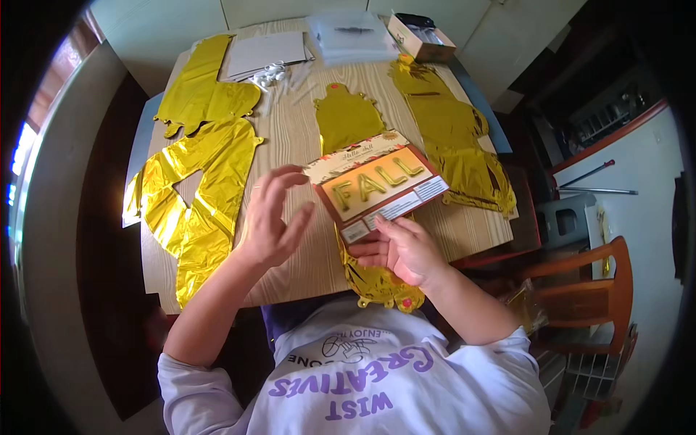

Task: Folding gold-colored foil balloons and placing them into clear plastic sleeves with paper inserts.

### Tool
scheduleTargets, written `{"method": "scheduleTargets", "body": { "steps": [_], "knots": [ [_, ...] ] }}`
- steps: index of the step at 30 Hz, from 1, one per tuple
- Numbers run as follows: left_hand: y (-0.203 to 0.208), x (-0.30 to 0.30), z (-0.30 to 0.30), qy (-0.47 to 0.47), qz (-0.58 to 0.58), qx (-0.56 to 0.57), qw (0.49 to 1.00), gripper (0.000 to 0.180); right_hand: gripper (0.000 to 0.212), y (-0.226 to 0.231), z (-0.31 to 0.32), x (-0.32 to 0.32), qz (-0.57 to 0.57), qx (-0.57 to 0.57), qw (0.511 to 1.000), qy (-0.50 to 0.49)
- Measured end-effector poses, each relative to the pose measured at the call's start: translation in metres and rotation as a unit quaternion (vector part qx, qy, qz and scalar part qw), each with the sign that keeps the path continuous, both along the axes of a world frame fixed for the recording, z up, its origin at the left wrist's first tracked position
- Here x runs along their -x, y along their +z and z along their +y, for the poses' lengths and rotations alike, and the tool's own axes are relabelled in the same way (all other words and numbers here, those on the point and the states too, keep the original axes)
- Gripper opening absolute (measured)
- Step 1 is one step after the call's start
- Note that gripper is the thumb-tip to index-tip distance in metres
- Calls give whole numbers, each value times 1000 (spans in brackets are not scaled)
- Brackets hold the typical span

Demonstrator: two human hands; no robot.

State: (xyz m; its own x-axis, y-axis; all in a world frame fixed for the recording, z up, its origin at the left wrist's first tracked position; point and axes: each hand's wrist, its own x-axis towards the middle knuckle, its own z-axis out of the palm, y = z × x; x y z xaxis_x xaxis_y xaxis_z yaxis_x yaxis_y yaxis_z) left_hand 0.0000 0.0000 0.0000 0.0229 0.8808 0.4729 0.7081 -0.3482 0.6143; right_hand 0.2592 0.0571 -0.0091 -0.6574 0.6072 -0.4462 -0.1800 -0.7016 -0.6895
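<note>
My right hand (406, 250) grips the lower edge of a flat balloon package card (380, 181), thumb on its front and fingers behind it. The card is orange and cream with gold letters pictured on it, tilted above the table. My left hand (272, 217) is raised at the card's left side, fingers apart and holding nothing. Beneath the card lies a flat gold foil balloon (348, 119), its middle hidden. Left of my left hand lies a creased foil letter balloon (210, 196), with another foil balloon (206, 90) beyond it. A further foil balloon (449, 123) lies at the right.
On the wooden table (283, 152), white paper sheets (268, 51), small white pieces (270, 75) and a clear plastic sleeve (348, 36) lie at the far side. A small box (424, 42) with dark items stands far right. A wooden chair (616, 290) stands right of me.
</note>
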Motion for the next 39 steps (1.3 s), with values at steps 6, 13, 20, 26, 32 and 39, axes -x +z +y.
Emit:
{"method": "scheduleTargets", "body": {
  "steps": [6, 13, 20, 26, 32, 39],
  "knots": [
    [-19, -25, 14, -119, 205, 49, 970, 57, 25, 28, -7, -82, -224, -253, 926, 167],
    [-26, -9, 34, -116, 223, 69, 965, 54, 33, -9, -36, -120, -327, -851, 406, 63],
    [-22, -21, 29, -124, 206, 51, 969, 48, 24, -36, -27, -114, -217, -907, 360, 25],
    [1, -55, -42, -138, 179, 57, 972, 59, 22, -31, -55, -137, -196, -887, 418, 14],
    [-34, -100, -91, -47, 259, -15, 965, 69, 21, -36, -76, -149, -165, -877, 449, 35],
    [-39, -102, -86, -28, 229, 2, 973, 57, 43, -47, -33, -160, -226, -891, 394, 11]
  ]
}}
